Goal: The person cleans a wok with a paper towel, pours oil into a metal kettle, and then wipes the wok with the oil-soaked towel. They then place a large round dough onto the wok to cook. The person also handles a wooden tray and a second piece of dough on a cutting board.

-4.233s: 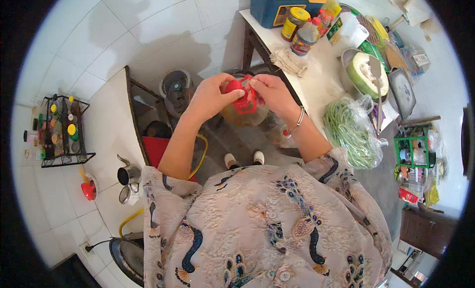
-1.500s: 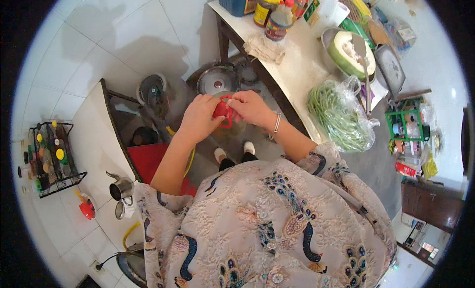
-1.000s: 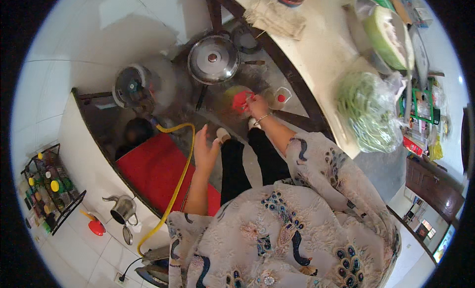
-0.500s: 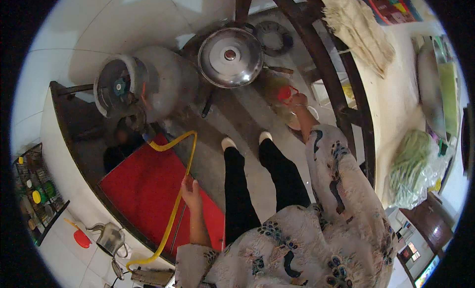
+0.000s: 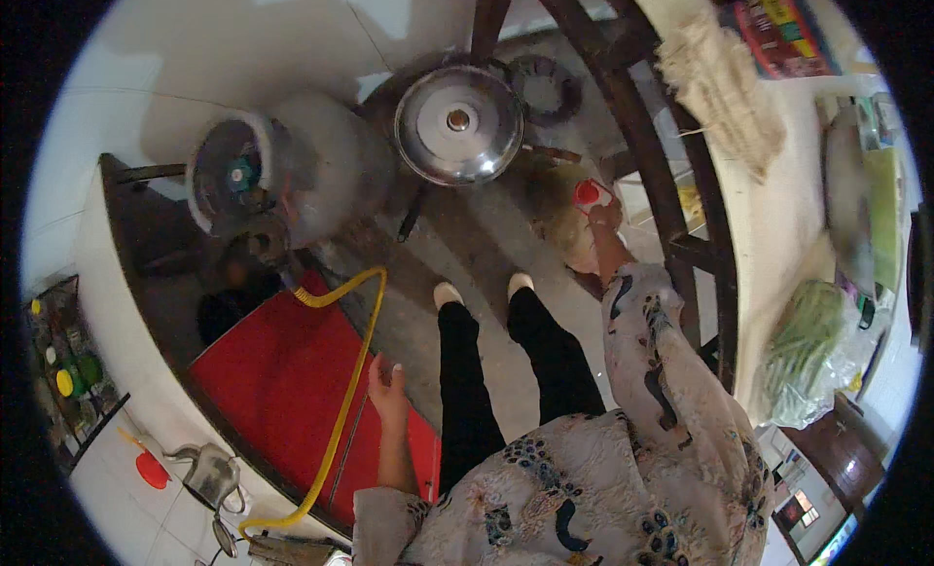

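Observation:
Low on the right, my right hand is closed at the red top of a jug. The jug's pale, yellowish body is dim and partly hidden by the hand, so its outline is hard to make out. My left hand hangs open beside the yellow ribbed hose, in front of the red cabinet door; no object shows in it. Ahead on the floor stands a pan with a shiny domed metal lid and dark handles.
A grey gas cylinder stands at the far left, by the wall. Dark wooden table legs rise on the right. The pale tabletop holds a cloth and bagged green vegetables. A metal kettle sits lower left.
My right hand and the red jug top have shifted right and slightly nearer. My left hand has dropped a little and moved slightly right, away from the hose.

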`<action>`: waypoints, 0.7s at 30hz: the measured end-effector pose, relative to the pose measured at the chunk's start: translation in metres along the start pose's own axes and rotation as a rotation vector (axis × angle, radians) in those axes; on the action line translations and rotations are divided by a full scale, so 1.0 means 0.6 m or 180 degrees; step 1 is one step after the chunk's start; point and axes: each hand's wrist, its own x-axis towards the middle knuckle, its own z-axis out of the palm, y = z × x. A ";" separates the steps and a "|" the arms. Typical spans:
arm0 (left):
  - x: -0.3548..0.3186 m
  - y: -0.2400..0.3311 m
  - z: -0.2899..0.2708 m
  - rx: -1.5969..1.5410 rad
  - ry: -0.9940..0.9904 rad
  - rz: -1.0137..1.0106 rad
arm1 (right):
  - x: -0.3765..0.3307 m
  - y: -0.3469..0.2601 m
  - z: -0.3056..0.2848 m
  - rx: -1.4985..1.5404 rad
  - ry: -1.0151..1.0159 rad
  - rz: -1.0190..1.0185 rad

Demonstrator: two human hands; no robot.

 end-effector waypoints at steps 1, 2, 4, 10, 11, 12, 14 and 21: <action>-0.004 0.001 -0.004 -0.0072 -0.0044 0.0015 | -0.011 -0.009 -0.004 -0.0117 0.0042 -0.0116; -0.011 0.010 -0.010 -0.0132 -0.0092 0.0033 | -0.027 -0.010 -0.008 -0.0268 0.0148 -0.0250; -0.026 0.052 -0.016 -0.0139 -0.0002 0.0232 | -0.050 -0.011 -0.011 -0.0555 0.0475 -0.0618; -0.114 0.269 -0.122 0.0490 0.0487 0.0925 | -0.224 -0.239 -0.147 -0.1235 -0.0002 -0.1583; -0.136 0.291 -0.161 0.0877 0.0313 0.0738 | -0.322 -0.365 -0.235 -0.1203 -0.1161 -0.0891; -0.144 0.305 -0.182 0.0892 0.0561 0.1050 | -0.363 -0.411 -0.269 -0.1185 -0.1189 -0.1130; -0.155 0.311 -0.211 0.0707 0.1004 0.1711 | -0.435 -0.488 -0.307 -0.1146 -0.1305 -0.1688; -0.255 0.339 -0.213 0.0735 0.1042 0.2188 | -0.684 -0.532 -0.298 -0.0637 -0.3097 -0.5058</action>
